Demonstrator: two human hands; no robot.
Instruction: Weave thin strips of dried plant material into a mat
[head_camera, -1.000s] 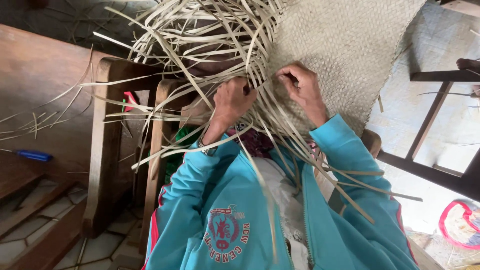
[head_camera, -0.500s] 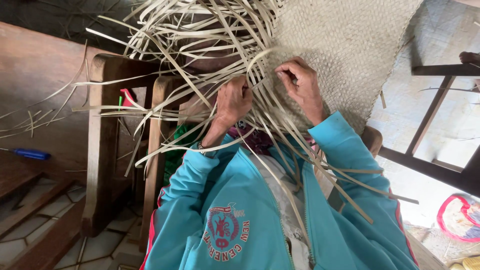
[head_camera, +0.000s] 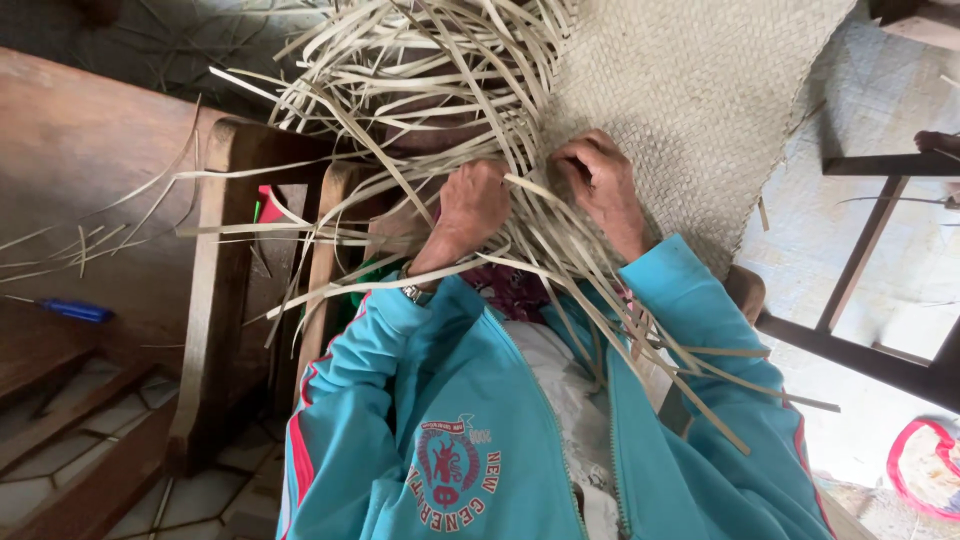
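Head view: left hand (head_camera: 472, 208) clenches pale loose reed strips (head_camera: 420, 80), keeping them taut; right hand (head_camera: 598, 180) pinches strands at the tan woven mat (head_camera: 690, 90) edge.

- The woven mat (head_camera: 690, 90), upper right of the frame, looks like dry plant fibre: pale beige, matt, with a fine, rough plaited texture.
- The loose strips (head_camera: 420, 80) at upper centre are flat, thin, stiff-looking fibre with a slight sheen.
- The jacket (head_camera: 480, 430), lower centre, is smooth turquoise synthetic cloth, faintly glossy, with a stitched badge.
- The wooden chair (head_camera: 215, 300) at left is dark brown, worn and dull.
- The pen (head_camera: 75, 311) at far left is shiny blue plastic.
- The wristwatch (head_camera: 415, 293) at centre glints like metal.
- The floor (head_camera: 850, 270) at right is pale, matt and rough.
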